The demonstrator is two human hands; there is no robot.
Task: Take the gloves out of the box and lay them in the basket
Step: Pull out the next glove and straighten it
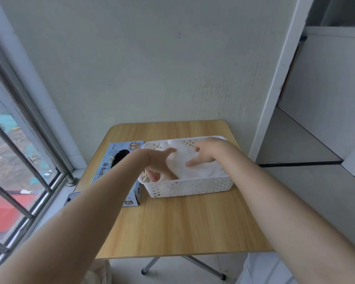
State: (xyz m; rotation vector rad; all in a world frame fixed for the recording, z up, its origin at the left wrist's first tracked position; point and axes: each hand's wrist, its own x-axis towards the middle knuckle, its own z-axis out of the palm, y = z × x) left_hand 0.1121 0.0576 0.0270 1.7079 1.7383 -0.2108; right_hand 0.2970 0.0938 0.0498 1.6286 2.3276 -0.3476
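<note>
Now your left hand (159,163) and right hand (203,153) both lie flat, fingers spread, pressing on the white gloves (195,167) inside the white basket (191,186) at frame centre. Just left of it, touching, sits the blue box (109,167) on the wooden table (182,222).

Matt wood-grain table (182,222); white perforated plastic basket (191,188); thin, soft white gloves (195,167); printed cardboard box (109,169).
</note>
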